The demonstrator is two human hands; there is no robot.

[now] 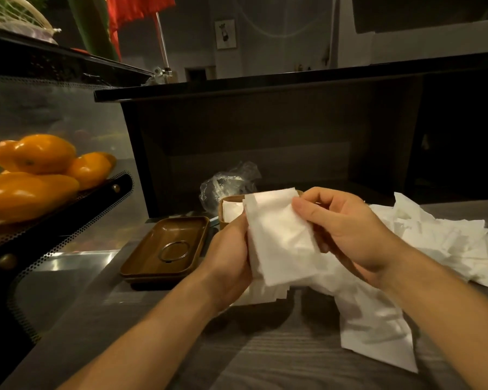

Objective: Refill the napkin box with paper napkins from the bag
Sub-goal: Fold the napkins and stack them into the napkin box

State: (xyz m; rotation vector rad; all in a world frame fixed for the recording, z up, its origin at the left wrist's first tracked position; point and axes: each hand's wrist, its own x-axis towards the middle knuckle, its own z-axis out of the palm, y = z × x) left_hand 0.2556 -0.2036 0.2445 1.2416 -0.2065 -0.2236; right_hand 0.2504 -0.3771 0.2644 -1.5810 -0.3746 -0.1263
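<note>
A thick stack of white paper napkins point(279, 243) is held upright above the table between both hands. My left hand point(231, 257) grips its left edge from below. My right hand point(347, 229) holds the right side, thumb and forefinger pinching the top napkin near its upper corner. Behind the stack stands the brown napkin box point(228, 212), open on top with white napkins showing inside. A crumpled clear plastic bag point(228, 181) lies just behind the box. Loose napkins point(434, 243) lie spread over the table to the right.
The brown box lid point(166, 249), upside down with a metal ring in it, rests left of the box on the grey wooden table point(265, 356). A black rack with oranges point(43, 164) stands at the left. A dark counter wall point(265, 130) rises behind.
</note>
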